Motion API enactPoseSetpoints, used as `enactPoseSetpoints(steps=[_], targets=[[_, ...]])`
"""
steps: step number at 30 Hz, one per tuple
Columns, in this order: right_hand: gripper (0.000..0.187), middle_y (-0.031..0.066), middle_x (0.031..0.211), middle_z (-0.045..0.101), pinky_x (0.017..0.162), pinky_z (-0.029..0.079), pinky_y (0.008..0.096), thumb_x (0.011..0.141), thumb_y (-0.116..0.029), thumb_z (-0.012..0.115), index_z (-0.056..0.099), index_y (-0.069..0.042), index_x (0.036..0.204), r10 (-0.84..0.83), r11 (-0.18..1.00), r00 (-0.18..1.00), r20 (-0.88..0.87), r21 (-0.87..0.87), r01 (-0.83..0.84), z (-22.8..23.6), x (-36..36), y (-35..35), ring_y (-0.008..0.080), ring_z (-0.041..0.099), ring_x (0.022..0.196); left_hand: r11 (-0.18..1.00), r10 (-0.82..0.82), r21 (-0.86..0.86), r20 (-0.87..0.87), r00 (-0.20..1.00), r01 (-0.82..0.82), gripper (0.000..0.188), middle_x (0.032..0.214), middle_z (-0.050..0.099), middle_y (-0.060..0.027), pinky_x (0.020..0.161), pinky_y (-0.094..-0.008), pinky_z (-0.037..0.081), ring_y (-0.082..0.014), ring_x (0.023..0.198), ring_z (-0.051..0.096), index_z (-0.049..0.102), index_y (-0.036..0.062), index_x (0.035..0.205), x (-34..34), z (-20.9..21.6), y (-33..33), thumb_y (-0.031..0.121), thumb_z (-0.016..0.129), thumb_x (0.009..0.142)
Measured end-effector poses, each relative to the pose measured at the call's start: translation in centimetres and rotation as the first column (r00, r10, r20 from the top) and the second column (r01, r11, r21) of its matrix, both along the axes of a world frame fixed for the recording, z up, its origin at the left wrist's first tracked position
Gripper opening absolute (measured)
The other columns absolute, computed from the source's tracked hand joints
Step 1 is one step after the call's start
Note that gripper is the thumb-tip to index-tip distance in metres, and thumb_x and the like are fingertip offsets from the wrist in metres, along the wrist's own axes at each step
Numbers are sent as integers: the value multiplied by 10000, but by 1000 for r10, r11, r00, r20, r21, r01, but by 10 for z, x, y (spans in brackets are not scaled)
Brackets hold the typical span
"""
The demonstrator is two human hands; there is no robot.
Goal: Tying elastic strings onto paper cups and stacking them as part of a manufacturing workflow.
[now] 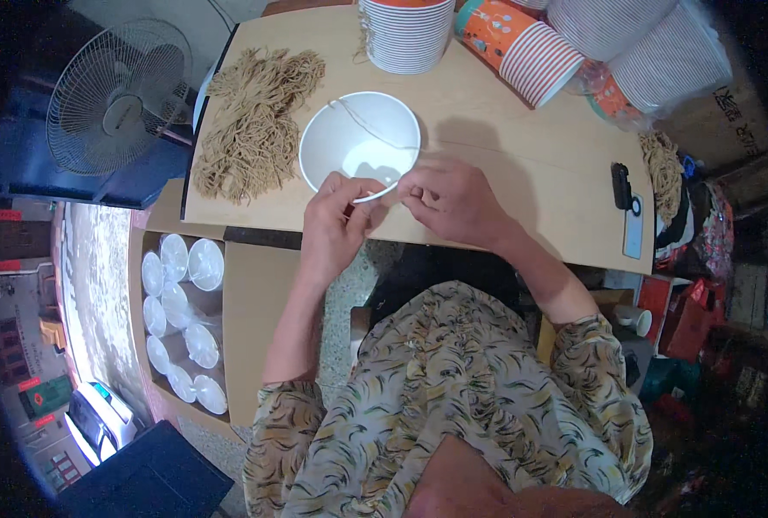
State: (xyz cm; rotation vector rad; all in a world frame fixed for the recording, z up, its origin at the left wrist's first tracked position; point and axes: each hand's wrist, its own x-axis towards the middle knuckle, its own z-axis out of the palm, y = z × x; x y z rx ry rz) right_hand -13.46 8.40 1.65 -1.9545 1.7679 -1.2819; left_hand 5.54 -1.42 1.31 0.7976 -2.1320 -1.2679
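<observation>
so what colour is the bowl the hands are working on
White inside, seen in the head view: the paper bowl sits on the wooden table with both hands at its near rim.

short-sleeved blouse (453, 380) with olive, cream and black leaf-like print, gathered at the cuffs

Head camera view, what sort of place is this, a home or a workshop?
Probably a small workshop for hand assembly. Both hands, left hand and right hand, work at a white bowl on a wooden table, beside a string pile, stacked cups and a box of lids.
</observation>
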Motion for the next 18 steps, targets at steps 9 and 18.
enactPoseSetpoints(steps=[9,18], targets=[[156,38,763,643,719,474,391,788,-228,803,705,-110,815,-250,965,968,-2,-84,249,-24,22,-3,225,646,737,995,30,92,-31,999,-27,156,830,534,-70,546,-258,499,-127,613,627,728,17,1053,-15,4,3,-20,649,923],[134,65,729,641,605,499,337,786,-123,785,684,-34,791,-302,953,911,281,56,299,-35,25,-5,187,631,646,989,36,143,-34,999,-30,159,848,522,-56,548,-242,501,-102,624,610,730,4,1056,-16,2,10,-25,649,923]])
